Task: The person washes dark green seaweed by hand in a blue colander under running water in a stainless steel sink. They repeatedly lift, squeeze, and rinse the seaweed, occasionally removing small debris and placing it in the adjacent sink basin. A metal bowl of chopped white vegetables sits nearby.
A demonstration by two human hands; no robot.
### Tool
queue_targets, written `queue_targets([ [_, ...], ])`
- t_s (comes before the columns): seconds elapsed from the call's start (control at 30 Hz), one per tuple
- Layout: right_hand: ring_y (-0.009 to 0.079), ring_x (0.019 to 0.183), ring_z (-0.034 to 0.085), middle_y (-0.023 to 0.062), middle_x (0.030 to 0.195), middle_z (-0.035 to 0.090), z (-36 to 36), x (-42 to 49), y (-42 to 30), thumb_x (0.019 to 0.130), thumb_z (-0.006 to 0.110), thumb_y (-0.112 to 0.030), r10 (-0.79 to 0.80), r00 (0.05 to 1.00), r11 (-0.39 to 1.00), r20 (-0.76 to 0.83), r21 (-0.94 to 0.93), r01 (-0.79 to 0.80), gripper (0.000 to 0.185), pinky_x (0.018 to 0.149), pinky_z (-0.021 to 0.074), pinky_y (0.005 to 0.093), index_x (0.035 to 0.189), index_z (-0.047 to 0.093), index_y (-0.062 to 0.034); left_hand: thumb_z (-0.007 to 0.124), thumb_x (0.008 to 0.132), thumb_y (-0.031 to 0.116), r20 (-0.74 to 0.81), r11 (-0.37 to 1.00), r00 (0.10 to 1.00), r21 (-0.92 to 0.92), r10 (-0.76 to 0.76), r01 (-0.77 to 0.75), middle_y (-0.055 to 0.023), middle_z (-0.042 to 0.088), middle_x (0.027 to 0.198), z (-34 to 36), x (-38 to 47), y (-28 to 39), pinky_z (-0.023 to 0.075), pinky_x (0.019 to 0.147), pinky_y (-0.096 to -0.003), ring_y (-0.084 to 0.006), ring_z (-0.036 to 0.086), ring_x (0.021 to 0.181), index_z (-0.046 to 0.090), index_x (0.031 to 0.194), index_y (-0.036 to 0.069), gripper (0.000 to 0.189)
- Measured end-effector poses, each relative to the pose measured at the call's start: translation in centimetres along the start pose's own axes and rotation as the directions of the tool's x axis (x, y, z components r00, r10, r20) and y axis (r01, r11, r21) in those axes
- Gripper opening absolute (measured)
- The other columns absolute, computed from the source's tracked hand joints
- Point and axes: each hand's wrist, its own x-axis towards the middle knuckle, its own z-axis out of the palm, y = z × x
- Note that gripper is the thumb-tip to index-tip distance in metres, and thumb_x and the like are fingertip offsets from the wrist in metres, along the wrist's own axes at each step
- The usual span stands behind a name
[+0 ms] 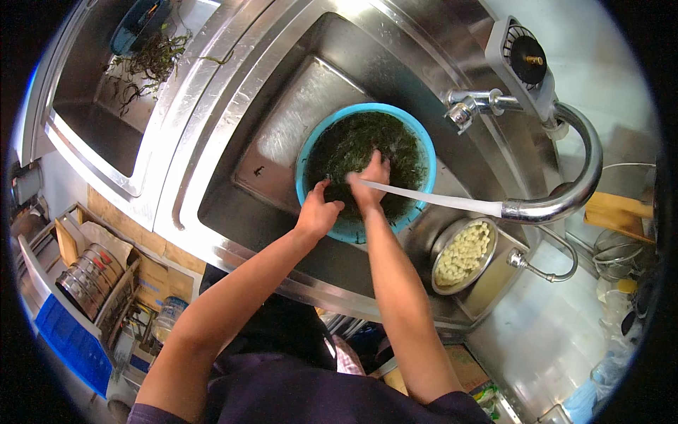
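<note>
A round light-blue basin (430, 153) stands in a stainless-steel sink (286, 127). Water and a dark green mass of stringy greens (344, 135), perhaps seaweed, fill it. My left hand (319, 212) is over the basin's near-left side, fingers apart, with nothing visible in its grasp. Further in, my right hand (372, 177) reaches down among the greens; it is slightly blurred and its fingertips are partly hidden. A whitish hose (455, 202) runs from the curved metal faucet pipe (580, 175) to above the basin, its end beside my right hand.
Right of the basin, a metal bowl (438, 283) holds pale small pieces. A second faucet (463, 114) projects from the back wall. The left-hand sink (100, 132) contains loose dark greens (153, 58) and a blue container (130, 32). A steel ledge (212, 106) separates the sinks.
</note>
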Motion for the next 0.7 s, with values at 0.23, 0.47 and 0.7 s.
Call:
queue_targets([
  [0.23,0.0183,0.1,0.061,0.0118,0.127,0.06,-8.8,-5.7,6.6,0.081,0.065,0.006,0.286,0.921,0.195,0.263,0.925,-0.325,0.069,0.087,0.0498,0.0355,0.147,0.047,-0.0038,0.074,0.088,0.026,0.089,0.906,0.981,-0.377,-0.171,0.192,-0.0193,0.041,0.156,-0.8,0.4,2.5,0.0326,0.116,-0.04,-0.0321,0.043,0.14,0.012,0.162,0.008,0.098],
  [0.47,0.0179,0.084,0.063,0.0107,0.118,0.062,-11.3,-9.0,5.1,0.079,0.064,0.002,0.164,0.933,0.071,0.321,0.939,-0.336,0.079,0.082,0.0518,0.0333,0.153,0.038,-0.0032,0.065,0.092,0.018,0.336,0.528,0.893,-0.722,-0.3,0.448,-0.0173,0.051,0.143,2.5,5.5,-0.9,0.0372,0.112,-0.0518,-0.0338,0.048,0.133,0.043,0.139,0.003,0.054],
  [0.7,0.023,0.124,0.053,0.0127,0.134,0.056,-9.0,-7.2,8.2,0.081,0.073,0.003,0.138,0.983,0.599,0.121,0.781,-0.18,0.057,0.104,0.0439,0.0354,0.134,0.053,0.0002,0.057,0.086,-0.005,0.184,0.615,0.941,-0.718,-0.284,0.326,-0.0137,0.059,0.131,1.4,3.3,-1.6,0.04,0.107,-0.0492,-0.0333,0.055,0.118,0.056,0.129,0.006,0.044],
])
